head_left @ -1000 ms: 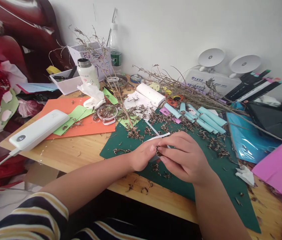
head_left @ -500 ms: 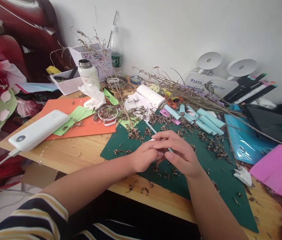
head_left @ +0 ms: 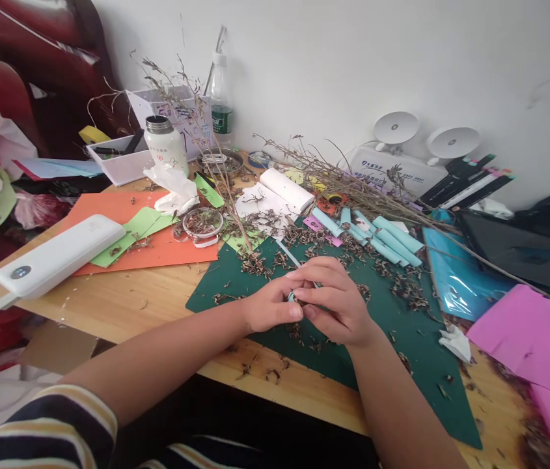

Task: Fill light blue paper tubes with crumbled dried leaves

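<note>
My left hand [head_left: 267, 307] and my right hand [head_left: 338, 299] meet over the green cutting mat [head_left: 228, 273], fingers closed together. Between them they grip a small light-blue paper roll [head_left: 291, 296], mostly hidden, with dark dry bits showing at its end. A thin pale strip [head_left: 287, 251] sticks out beyond the fingers toward the upper left; whether it is held or lies on the mat I cannot tell. Crumbled dry leaves [head_left: 255, 262] are scattered around. Several light-blue paper rolls [head_left: 386, 242] lie beyond my right hand.
A white power bank [head_left: 60, 255] rests at left by orange paper [head_left: 194, 253]. Behind are a round clear container [head_left: 203, 223], an open white bottle [head_left: 165, 144], a white paper roll [head_left: 287, 189] and dry twigs [head_left: 353, 176]. Pink paper [head_left: 519, 339] lies at right.
My fingers have shifted around the paper roll, so its light-blue end now shows between my thumbs. The whole view has moved slightly, setting things a little further left.
</note>
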`<state>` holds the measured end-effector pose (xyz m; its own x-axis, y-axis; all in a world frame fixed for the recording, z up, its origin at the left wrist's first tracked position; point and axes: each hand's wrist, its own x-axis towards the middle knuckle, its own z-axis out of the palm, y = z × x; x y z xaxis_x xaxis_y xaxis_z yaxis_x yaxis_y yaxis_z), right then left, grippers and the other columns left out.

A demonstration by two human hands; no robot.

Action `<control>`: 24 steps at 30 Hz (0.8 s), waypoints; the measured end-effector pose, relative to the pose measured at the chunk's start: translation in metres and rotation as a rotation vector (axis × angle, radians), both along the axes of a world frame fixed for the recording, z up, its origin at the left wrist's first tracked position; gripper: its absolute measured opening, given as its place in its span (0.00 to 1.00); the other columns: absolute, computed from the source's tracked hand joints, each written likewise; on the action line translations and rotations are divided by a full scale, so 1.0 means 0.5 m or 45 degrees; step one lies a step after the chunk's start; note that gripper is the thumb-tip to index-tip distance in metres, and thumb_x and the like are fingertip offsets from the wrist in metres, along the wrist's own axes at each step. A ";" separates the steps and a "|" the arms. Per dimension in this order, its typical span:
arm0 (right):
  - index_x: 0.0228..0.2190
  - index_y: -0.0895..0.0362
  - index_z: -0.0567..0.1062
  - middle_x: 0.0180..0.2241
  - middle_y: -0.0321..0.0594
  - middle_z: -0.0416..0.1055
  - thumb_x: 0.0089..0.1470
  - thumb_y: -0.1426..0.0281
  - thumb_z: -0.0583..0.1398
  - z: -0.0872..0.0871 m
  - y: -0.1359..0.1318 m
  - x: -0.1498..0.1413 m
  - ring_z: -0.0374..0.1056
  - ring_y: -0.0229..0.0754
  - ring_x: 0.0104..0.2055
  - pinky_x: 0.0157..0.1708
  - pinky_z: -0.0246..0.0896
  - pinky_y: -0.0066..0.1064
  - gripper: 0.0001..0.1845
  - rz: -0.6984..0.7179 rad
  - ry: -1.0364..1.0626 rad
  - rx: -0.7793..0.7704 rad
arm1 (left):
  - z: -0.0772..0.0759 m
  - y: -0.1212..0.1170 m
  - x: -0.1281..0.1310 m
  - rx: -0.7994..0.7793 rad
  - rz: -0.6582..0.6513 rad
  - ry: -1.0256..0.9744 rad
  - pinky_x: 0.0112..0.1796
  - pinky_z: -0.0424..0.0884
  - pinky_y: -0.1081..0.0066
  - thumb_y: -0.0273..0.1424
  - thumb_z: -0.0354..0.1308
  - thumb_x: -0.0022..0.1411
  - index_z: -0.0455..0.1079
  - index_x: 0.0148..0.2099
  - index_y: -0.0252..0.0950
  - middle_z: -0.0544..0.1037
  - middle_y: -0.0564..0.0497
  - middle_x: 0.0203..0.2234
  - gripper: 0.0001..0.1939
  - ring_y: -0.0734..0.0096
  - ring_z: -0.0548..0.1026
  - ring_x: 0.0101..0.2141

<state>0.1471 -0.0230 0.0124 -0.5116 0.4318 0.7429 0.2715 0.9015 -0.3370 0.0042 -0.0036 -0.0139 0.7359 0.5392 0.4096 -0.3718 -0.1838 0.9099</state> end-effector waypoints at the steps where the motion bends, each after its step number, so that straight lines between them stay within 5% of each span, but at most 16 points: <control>1: 0.36 0.53 0.67 0.39 0.42 0.67 0.46 0.75 0.54 -0.001 0.000 0.000 0.60 0.43 0.41 0.40 0.58 0.41 0.13 0.002 -0.007 0.022 | -0.001 -0.001 0.000 0.006 0.010 0.002 0.28 0.61 0.71 0.55 0.43 0.51 0.60 0.27 0.33 0.61 0.53 0.20 0.28 0.73 0.62 0.25; 4: 0.39 0.53 0.68 0.45 0.44 0.64 0.50 0.68 0.52 -0.010 -0.004 0.001 0.59 0.45 0.44 0.43 0.56 0.42 0.12 -0.002 0.024 -0.119 | -0.005 -0.007 0.001 -0.074 0.064 -0.015 0.23 0.58 0.74 0.51 0.41 0.55 0.60 0.27 0.33 0.61 0.54 0.17 0.25 0.76 0.60 0.21; 8: 0.49 0.52 0.59 0.51 0.45 0.57 0.52 0.53 0.44 -0.029 -0.005 0.009 0.58 0.48 0.49 0.42 0.57 0.42 0.27 -0.071 0.372 -0.555 | -0.007 -0.015 0.006 -0.339 0.075 -0.050 0.20 0.54 0.76 0.40 0.49 0.54 0.58 0.26 0.33 0.61 0.56 0.15 0.14 0.79 0.58 0.17; 12: 0.51 0.49 0.56 0.48 0.43 0.62 0.51 0.52 0.46 -0.036 0.001 0.013 0.59 0.46 0.47 0.41 0.58 0.40 0.27 -0.079 0.595 -0.657 | -0.007 -0.022 0.012 -0.435 0.099 -0.048 0.19 0.53 0.75 0.32 0.48 0.49 0.58 0.23 0.33 0.61 0.56 0.13 0.08 0.79 0.57 0.16; 19: 0.51 0.48 0.57 0.52 0.42 0.56 0.50 0.60 0.54 -0.017 -0.002 0.017 0.51 0.45 0.54 0.50 0.52 0.41 0.26 -0.044 0.054 -0.762 | -0.003 -0.027 0.012 -0.493 0.204 -0.002 0.18 0.53 0.76 0.33 0.48 0.45 0.59 0.21 0.33 0.60 0.56 0.11 0.09 0.79 0.58 0.15; 24: 0.52 0.48 0.55 0.54 0.43 0.53 0.48 0.62 0.56 -0.016 -0.001 0.025 0.53 0.46 0.53 0.47 0.56 0.40 0.29 -0.028 -0.072 -0.850 | -0.003 -0.021 0.013 -0.504 0.177 -0.007 0.18 0.54 0.76 0.34 0.48 0.43 0.58 0.20 0.33 0.60 0.57 0.10 0.09 0.80 0.57 0.14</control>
<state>0.1596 -0.0236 0.0042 -0.5279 0.8001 0.2849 0.3211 0.4986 -0.8052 0.0108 -0.0141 -0.0153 0.6433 0.7499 0.1544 -0.3731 0.1310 0.9185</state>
